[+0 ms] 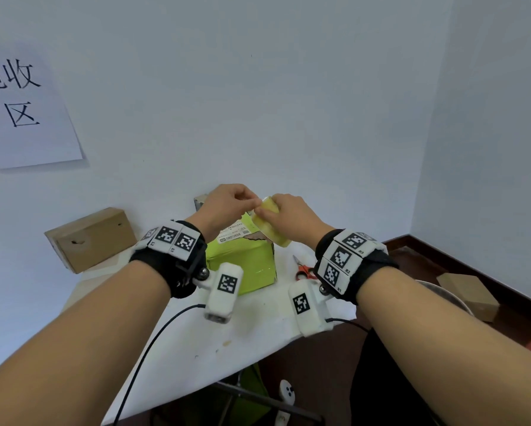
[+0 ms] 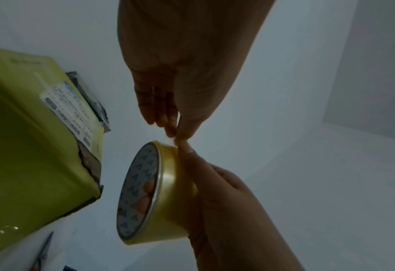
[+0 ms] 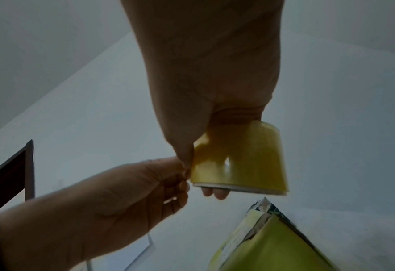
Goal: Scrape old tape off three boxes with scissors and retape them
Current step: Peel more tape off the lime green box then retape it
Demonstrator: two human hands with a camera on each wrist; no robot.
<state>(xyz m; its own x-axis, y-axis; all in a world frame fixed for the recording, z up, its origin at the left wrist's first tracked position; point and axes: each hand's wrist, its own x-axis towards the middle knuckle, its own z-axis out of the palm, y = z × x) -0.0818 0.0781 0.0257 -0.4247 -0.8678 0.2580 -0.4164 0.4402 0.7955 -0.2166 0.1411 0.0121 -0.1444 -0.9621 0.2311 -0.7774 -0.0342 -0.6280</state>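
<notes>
My right hand [image 1: 284, 215] holds a yellowish clear tape roll [image 1: 269, 224] in the air, fingers through its core and thumb on the outside. My left hand [image 1: 249, 202] pinches the tape's loose end at the top of the roll [image 2: 166, 194] between thumb and fingertips [image 2: 172, 131]. The right wrist view shows the same pinch at the roll's [image 3: 238, 161] left edge. Just under both hands a green box [image 1: 242, 262] with a white shipping label and a torn top edge stands on the white table [image 1: 196, 342]. Red-handled scissors [image 1: 304, 269] lie to the box's right.
A brown cardboard box [image 1: 92, 238] stands at the table's back left against the wall, and a corner of another box [image 1: 200, 202] shows behind my left hand. On the floor to the right are a further brown box [image 1: 468, 295] and a round bin rim [image 1: 442, 293].
</notes>
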